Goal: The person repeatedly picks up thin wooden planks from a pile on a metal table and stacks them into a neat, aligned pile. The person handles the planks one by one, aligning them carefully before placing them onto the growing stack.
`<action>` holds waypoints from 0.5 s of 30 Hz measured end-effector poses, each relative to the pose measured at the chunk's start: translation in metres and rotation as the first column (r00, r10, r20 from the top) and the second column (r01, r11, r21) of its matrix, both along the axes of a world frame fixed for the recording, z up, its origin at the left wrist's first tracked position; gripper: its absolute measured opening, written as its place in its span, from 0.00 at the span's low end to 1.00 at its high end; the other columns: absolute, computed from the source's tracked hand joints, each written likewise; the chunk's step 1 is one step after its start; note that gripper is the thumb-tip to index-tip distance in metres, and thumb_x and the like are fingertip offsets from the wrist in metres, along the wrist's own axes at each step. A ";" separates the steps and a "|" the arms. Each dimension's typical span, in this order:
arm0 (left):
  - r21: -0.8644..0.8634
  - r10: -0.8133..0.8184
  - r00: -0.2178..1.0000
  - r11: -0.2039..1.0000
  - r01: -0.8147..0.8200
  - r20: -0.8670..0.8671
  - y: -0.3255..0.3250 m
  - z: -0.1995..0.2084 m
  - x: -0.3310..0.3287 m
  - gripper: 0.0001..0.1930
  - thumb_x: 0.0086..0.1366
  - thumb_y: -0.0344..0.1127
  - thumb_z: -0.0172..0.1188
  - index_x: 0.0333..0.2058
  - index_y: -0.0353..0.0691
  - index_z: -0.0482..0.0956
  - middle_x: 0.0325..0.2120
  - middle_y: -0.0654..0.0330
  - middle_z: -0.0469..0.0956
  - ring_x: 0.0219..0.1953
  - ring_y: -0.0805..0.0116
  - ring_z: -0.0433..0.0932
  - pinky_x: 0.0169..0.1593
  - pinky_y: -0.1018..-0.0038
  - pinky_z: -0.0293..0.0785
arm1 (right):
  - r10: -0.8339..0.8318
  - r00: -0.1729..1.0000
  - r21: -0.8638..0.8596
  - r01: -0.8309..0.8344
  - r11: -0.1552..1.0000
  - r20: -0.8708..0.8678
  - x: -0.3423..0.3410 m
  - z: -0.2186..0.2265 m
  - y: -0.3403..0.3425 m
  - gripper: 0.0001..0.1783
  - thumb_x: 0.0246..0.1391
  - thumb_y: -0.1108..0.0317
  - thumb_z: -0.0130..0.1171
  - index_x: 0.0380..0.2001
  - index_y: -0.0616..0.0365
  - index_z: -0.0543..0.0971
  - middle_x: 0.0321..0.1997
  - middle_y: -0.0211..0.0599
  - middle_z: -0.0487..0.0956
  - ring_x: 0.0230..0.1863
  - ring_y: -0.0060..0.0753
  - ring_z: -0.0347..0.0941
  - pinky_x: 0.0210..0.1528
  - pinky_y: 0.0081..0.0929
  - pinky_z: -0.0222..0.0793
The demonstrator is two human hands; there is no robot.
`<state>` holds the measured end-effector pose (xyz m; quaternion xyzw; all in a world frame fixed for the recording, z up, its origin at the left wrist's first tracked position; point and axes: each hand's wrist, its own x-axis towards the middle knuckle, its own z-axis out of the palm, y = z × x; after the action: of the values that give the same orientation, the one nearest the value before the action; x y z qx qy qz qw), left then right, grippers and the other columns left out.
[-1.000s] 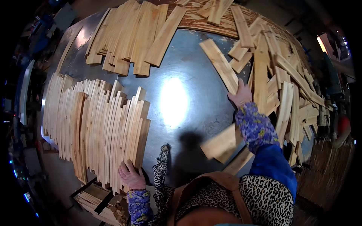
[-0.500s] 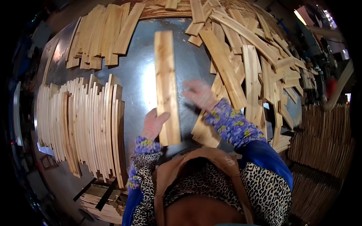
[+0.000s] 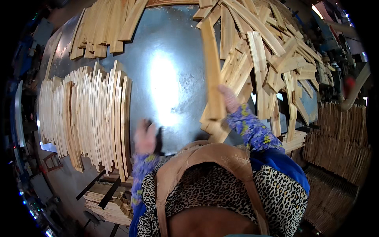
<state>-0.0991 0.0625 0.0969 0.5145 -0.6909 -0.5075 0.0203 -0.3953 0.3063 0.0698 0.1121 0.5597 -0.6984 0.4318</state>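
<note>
Upright in the picture, a long wooden board [image 3: 212,71] lies along the left side of the loose boards, and my right hand [image 3: 229,98] grips its right edge near the close end. The fingers under it are hidden. My left hand [image 3: 145,137] is slightly blurred and holds nothing I can see. Its fingers are apart, above the metal tabletop [image 3: 162,83], just right of a row of boards standing on edge [image 3: 89,118]. Patterned sleeves cover both forearms.
A heap of loose boards [image 3: 258,75] covers the right of the table. More boards [image 3: 104,27] lie side by side at the far left. Below the table's left edge sits a stack of wood [image 3: 108,207]; tall stacked strips [image 3: 335,142] stand at the right.
The board that my left hand held has gone from the middle, and that hand moved left. My right hand, empty before, now holds another board from the heap. The view shifted a little.
</note>
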 end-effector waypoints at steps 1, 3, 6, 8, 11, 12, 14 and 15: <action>0.230 0.056 0.977 0.973 -0.008 -0.204 0.016 -0.019 -0.024 0.28 0.72 0.40 0.61 0.66 0.30 0.76 0.56 0.40 0.83 0.57 0.53 0.83 0.62 0.60 0.78 | 0.119 0.975 0.145 -0.092 0.985 -0.186 0.014 -0.010 -0.007 0.35 0.68 0.51 0.67 0.69 0.63 0.74 0.53 0.44 0.85 0.55 0.39 0.83 0.58 0.37 0.82; 0.695 0.151 0.911 0.697 0.177 -0.383 0.028 -0.039 -0.072 0.32 0.72 0.42 0.61 0.68 0.25 0.73 0.57 0.38 0.82 0.58 0.56 0.82 0.64 0.62 0.77 | 0.171 0.901 0.308 -0.044 0.950 -0.398 0.032 -0.031 -0.010 0.39 0.68 0.55 0.67 0.73 0.66 0.69 0.63 0.51 0.81 0.62 0.44 0.80 0.67 0.35 0.75; 0.640 -0.054 0.944 0.722 0.263 -0.326 0.015 -0.088 -0.068 0.30 0.71 0.45 0.62 0.65 0.29 0.77 0.56 0.40 0.83 0.59 0.56 0.81 0.65 0.62 0.75 | 0.237 0.640 0.574 0.389 0.720 -0.731 0.000 -0.040 0.011 0.47 0.59 0.54 0.73 0.75 0.65 0.69 0.71 0.64 0.75 0.77 0.59 0.68 0.80 0.40 0.61; 0.225 -0.285 0.955 0.928 0.297 -0.085 0.013 -0.074 -0.040 0.28 0.72 0.47 0.62 0.62 0.32 0.81 0.54 0.43 0.84 0.58 0.56 0.82 0.62 0.63 0.77 | 0.308 0.613 0.646 0.461 0.608 -0.727 -0.014 -0.012 0.007 0.48 0.55 0.52 0.75 0.73 0.65 0.69 0.67 0.65 0.77 0.73 0.61 0.71 0.78 0.42 0.64; 0.114 -0.331 0.818 0.942 0.316 0.470 0.004 -0.013 0.002 0.26 0.69 0.47 0.67 0.59 0.38 0.83 0.57 0.46 0.83 0.58 0.56 0.82 0.59 0.61 0.79 | 0.392 0.714 0.814 0.508 0.282 -0.581 -0.017 -0.011 -0.012 0.48 0.50 0.53 0.77 0.69 0.65 0.70 0.62 0.65 0.78 0.66 0.63 0.75 0.73 0.45 0.69; -0.312 -0.294 0.782 0.796 0.519 0.550 0.003 -0.021 0.048 0.26 0.67 0.46 0.70 0.59 0.39 0.83 0.59 0.46 0.81 0.56 0.55 0.83 0.58 0.59 0.79 | 0.378 0.748 0.838 0.485 0.251 -0.546 -0.021 -0.013 -0.020 0.47 0.49 0.54 0.77 0.68 0.65 0.70 0.62 0.64 0.78 0.65 0.63 0.76 0.71 0.46 0.71; -0.529 -0.098 0.689 0.567 0.632 0.718 -0.023 -0.033 0.124 0.26 0.62 0.43 0.74 0.57 0.40 0.84 0.60 0.47 0.79 0.53 0.52 0.82 0.55 0.55 0.80 | 0.301 0.805 0.856 0.448 0.256 -0.511 -0.026 -0.022 -0.024 0.45 0.48 0.56 0.76 0.66 0.64 0.70 0.62 0.63 0.78 0.63 0.64 0.77 0.68 0.48 0.73; -0.429 0.024 0.578 0.697 0.575 0.816 -0.038 -0.032 0.146 0.25 0.60 0.41 0.75 0.55 0.40 0.85 0.60 0.48 0.77 0.51 0.50 0.82 0.54 0.53 0.80 | 0.251 0.823 0.848 0.431 0.308 -0.510 -0.028 -0.024 -0.026 0.44 0.48 0.58 0.75 0.65 0.63 0.70 0.63 0.63 0.78 0.62 0.65 0.77 0.67 0.50 0.74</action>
<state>0.0465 0.0250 0.0649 0.5130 -0.8374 0.0446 -0.1836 -0.4235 0.2800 0.0462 0.1669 0.9501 -0.2577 0.0553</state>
